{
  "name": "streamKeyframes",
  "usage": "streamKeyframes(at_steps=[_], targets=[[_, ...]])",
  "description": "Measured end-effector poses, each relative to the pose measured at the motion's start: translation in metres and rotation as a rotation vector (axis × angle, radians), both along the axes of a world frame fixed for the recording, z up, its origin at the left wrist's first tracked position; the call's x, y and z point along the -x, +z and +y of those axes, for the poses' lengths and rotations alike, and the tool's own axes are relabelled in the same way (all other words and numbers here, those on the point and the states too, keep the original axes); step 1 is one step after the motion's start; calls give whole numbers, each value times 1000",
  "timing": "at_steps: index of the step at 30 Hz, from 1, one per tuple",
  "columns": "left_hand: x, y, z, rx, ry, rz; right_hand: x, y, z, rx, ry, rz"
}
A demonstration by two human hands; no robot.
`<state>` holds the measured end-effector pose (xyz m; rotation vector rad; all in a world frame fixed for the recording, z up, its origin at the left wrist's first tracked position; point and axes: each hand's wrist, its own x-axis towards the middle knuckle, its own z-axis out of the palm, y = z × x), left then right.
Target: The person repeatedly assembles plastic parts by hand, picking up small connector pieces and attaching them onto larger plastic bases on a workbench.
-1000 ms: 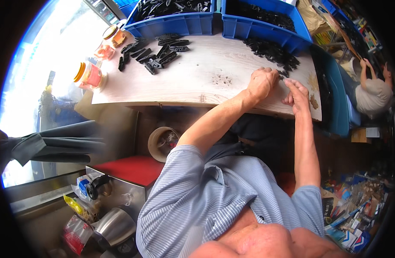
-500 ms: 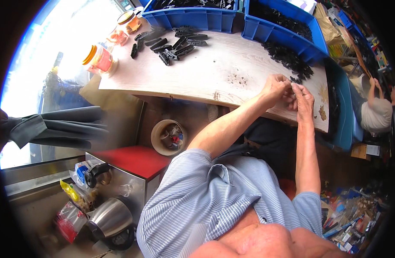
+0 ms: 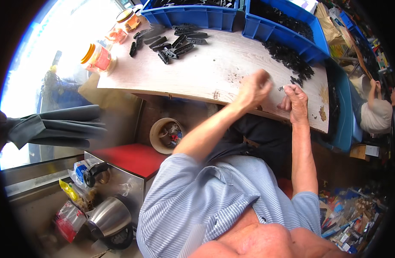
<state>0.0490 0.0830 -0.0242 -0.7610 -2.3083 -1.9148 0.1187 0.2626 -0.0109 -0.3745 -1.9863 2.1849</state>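
Observation:
My left hand hovers over the wooden tabletop near its front edge, fingers curled closed and blurred; I cannot see anything in it. Just to its right, my right hand pinches a small dark part between thumb and fingertips. A loose heap of small black plastic parts lies just beyond both hands. A few tiny dark bits are scattered on the wood to the left of my left hand.
Long black parts lie at the table's far left, beside orange-lidded jars. Blue bins line the back. Under the table stand a round bucket, a red-topped metal cabinet and a kettle. Another person sits at right.
Both hands have lifted off the table's right front edge and come together. The left hand has now drawn slightly left of the right. The view has shifted too.

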Motion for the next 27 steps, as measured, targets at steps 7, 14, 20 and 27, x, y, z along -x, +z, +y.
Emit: streamKeyframes(at_steps=[7, 14, 20, 27], targets=[[94, -2, -170, 1007, 772, 452, 1, 5, -12, 67, -32, 55], [114, -9, -174, 936, 564, 639, 1, 3, -13, 78, -76, 42], [106, -5, -165, 867, 555, 598, 2, 5, -16, 92, -105, 42], [99, -6, -172, 834, 661, 642, 1, 5, -16, 91, -131, 58]])
